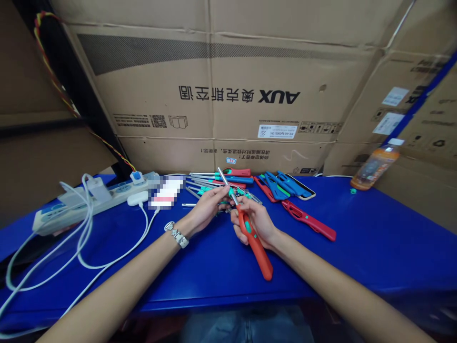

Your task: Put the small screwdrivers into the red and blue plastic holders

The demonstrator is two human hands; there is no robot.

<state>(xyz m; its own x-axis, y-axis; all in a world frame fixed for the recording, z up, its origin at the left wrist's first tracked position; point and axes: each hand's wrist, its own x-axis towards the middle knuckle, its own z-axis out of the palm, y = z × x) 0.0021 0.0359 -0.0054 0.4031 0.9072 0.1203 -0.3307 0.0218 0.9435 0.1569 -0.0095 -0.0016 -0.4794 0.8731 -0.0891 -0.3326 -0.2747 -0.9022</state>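
My right hand is wrapped round the orange-red handle of a long-nosed gas lighter. Its metal tube points up and away from me. With thumb and fingers closed, my left hand pinches the lighter near the green collar at the base of the tube. Behind my hands lies a pile of metal tubes with green ends, partly hidden by my fingers. A red lighter and a blue lighter lie at the back of the pile.
Blue and red lighter casings lie beside a phone at right. A dark red casing is nearer. An orange drink bottle stands far right. A power strip and white cables occupy the left. Cardboard walls the back.
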